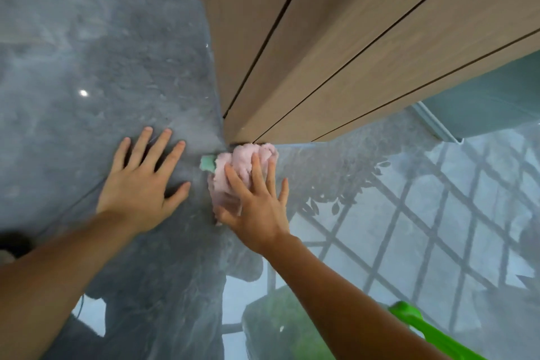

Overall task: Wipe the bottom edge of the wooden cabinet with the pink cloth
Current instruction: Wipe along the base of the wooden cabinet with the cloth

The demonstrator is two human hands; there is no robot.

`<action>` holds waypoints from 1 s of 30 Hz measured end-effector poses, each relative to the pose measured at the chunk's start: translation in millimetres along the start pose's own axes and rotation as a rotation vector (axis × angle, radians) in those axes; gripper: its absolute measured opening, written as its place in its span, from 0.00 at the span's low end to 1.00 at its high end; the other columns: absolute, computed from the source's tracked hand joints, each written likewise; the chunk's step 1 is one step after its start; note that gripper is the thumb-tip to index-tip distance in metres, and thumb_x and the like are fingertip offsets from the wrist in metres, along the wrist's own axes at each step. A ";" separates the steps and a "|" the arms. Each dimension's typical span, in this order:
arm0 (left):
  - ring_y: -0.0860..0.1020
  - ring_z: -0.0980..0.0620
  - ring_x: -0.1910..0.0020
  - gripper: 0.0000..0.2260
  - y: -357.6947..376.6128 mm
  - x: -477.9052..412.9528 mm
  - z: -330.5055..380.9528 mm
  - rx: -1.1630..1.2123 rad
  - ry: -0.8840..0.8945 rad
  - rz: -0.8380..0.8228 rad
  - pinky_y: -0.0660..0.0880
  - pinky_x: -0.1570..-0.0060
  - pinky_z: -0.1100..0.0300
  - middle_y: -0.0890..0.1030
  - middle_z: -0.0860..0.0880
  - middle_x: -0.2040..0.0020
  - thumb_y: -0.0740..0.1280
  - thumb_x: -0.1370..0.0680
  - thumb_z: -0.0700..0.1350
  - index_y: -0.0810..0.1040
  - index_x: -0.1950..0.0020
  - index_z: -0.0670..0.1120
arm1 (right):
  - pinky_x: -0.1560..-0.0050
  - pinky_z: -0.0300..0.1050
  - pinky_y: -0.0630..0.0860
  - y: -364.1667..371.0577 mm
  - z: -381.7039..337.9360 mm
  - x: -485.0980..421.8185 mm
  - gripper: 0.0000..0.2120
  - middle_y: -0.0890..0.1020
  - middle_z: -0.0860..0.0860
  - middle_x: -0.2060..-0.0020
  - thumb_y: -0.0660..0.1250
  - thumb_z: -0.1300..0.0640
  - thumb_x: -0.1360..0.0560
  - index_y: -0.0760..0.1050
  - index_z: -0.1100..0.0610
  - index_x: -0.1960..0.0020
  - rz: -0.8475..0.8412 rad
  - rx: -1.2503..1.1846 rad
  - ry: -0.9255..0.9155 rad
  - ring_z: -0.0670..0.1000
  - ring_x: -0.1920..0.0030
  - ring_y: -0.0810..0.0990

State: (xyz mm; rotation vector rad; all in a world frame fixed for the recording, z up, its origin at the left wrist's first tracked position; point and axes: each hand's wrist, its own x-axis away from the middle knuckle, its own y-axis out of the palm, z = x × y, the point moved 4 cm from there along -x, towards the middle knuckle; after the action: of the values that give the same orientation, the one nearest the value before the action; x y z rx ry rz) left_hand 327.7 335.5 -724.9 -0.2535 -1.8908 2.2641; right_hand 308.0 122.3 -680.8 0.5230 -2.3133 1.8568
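Observation:
The wooden cabinet (pixel 336 38) rises from the glossy grey floor, its bottom corner near the middle of the head view. A crumpled pink cloth (pixel 248 161) with a small green patch (pixel 208 162) lies on the floor against that bottom edge. My right hand (pixel 257 202) presses flat on the cloth, fingers spread, thumb around its near side. My left hand (pixel 146 181) rests flat on the floor to the left of the cloth, fingers apart, holding nothing.
The polished grey stone floor (pixel 87 67) reflects a window grid and foliage at the right. A bright green object (pixel 432 333) lies at the bottom right beside my right forearm. A pale green wall with a skirting strip (pixel 438 126) stands at the far right.

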 end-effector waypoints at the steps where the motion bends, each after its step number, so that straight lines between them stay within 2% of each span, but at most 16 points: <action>1: 0.61 0.35 0.19 0.35 -1.1 0.3 -0.1 0.010 -0.002 -0.009 0.54 0.20 0.36 0.66 0.41 0.18 0.58 0.23 0.63 0.66 0.20 0.46 | 0.28 0.72 0.41 -1.3 -3.1 3.6 0.39 0.40 0.54 0.19 0.65 0.37 0.27 0.49 0.36 0.22 0.027 -0.001 -0.058 0.62 0.22 0.32; 3: 0.63 0.35 0.19 0.36 -4.0 1.0 -1.7 0.077 -0.008 0.004 0.56 0.21 0.35 0.68 0.40 0.20 0.61 0.26 0.63 0.70 0.22 0.45 | 0.25 0.70 0.47 -4.5 -4.0 4.4 0.37 0.42 0.57 0.19 0.65 0.39 0.27 0.52 0.37 0.22 0.101 -0.054 -0.130 0.62 0.21 0.35; 5: 0.68 0.33 0.23 0.34 -9.2 1.7 -6.3 0.193 0.009 0.061 0.59 0.23 0.34 0.72 0.38 0.23 0.64 0.28 0.60 0.76 0.28 0.40 | 0.24 0.70 0.52 -3.0 -6.2 0.9 0.36 0.45 0.60 0.19 0.65 0.39 0.26 0.57 0.42 0.22 0.102 -0.067 -0.214 0.63 0.21 0.37; 8: 0.70 0.30 0.25 0.33 -17.6 3.0 -22.2 0.235 0.019 0.105 0.63 0.24 0.34 0.73 0.35 0.25 0.64 0.27 0.59 0.78 0.31 0.37 | 0.24 0.70 0.47 12.6 -21.6 -3.6 0.41 0.42 0.60 0.20 0.64 0.35 0.27 0.53 0.45 0.20 -0.002 -0.013 -0.259 0.65 0.22 0.33; 10: 0.65 0.28 0.23 0.35 -21.5 0.4 -44.4 0.178 -0.085 0.076 0.56 0.22 0.34 0.70 0.35 0.23 0.61 0.27 0.61 0.76 0.28 0.39 | 0.24 0.69 0.44 21.2 -38.7 -12.7 0.42 0.41 0.59 0.19 0.63 0.32 0.28 0.52 0.44 0.20 -0.023 0.011 -0.310 0.65 0.22 0.32; 13: 0.55 0.26 0.19 0.41 -23.8 -7.8 -84.4 0.118 -0.350 -0.014 0.44 0.22 0.32 0.59 0.36 0.17 0.56 0.27 0.67 0.66 0.21 0.43 | 0.24 0.68 0.46 24.9 -62.5 -40.8 0.42 0.43 0.57 0.19 0.62 0.30 0.29 0.52 0.43 0.20 -0.001 0.053 -0.386 0.64 0.22 0.34; 16: 0.49 0.26 0.18 0.44 -19.3 -17.5 -104.8 0.074 -0.476 -0.069 0.42 0.24 0.28 0.53 0.36 0.15 0.54 0.27 0.70 0.60 0.18 0.45 | 0.23 0.64 0.41 23.4 -84.3 -88.0 0.44 0.40 0.57 0.19 0.58 0.27 0.30 0.48 0.43 0.20 0.026 0.037 -0.294 0.63 0.22 0.30; 19: 0.49 0.27 0.18 0.43 -9.9 -19.8 -108.0 0.022 -0.481 -0.046 0.44 0.24 0.28 0.54 0.37 0.15 0.54 0.26 0.71 0.59 0.17 0.47 | 0.25 0.60 0.33 12.8 -101.8 -152.6 0.45 0.38 0.55 0.20 0.53 0.24 0.31 0.44 0.41 0.21 0.031 -0.025 -0.124 0.62 0.24 0.27; 22: 0.53 0.27 0.19 0.42 -6.0 -17.7 -110.0 -0.026 -0.473 0.031 0.48 0.24 0.29 0.59 0.37 0.17 0.55 0.26 0.71 0.62 0.19 0.47 | 0.25 0.62 0.34 -8.3 -119.6 -224.7 0.45 0.40 0.54 0.19 0.54 0.24 0.31 0.46 0.41 0.21 0.057 -0.076 -0.027 0.63 0.23 0.29; 26: 0.56 0.28 0.20 0.41 1.4 -14.0 -112.4 -0.036 -0.463 0.153 0.48 0.23 0.32 0.62 0.38 0.18 0.57 0.27 0.71 0.66 0.20 0.47 | 0.24 0.63 0.35 -41.8 -138.7 -322.4 0.45 0.43 0.54 0.19 0.52 0.22 0.31 0.48 0.41 0.20 0.068 -0.020 0.021 0.67 0.23 0.34; 30: 0.56 0.29 0.19 0.42 10.7 -13.3 -114.3 -0.076 -0.444 0.183 0.48 0.23 0.32 0.61 0.40 0.17 0.56 0.28 0.72 0.65 0.20 0.49 | 0.24 0.64 0.40 -43.8 -146.0 -350.3 0.45 0.45 0.52 0.18 0.52 0.22 0.31 0.49 0.42 0.20 0.124 0.033 0.041 0.68 0.23 0.37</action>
State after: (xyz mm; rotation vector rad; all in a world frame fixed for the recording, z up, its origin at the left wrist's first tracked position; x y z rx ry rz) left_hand 368.2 439.4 -755.4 0.0815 -2.2490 2.5366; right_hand 632.8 320.3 -715.6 0.3489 -2.3416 1.9438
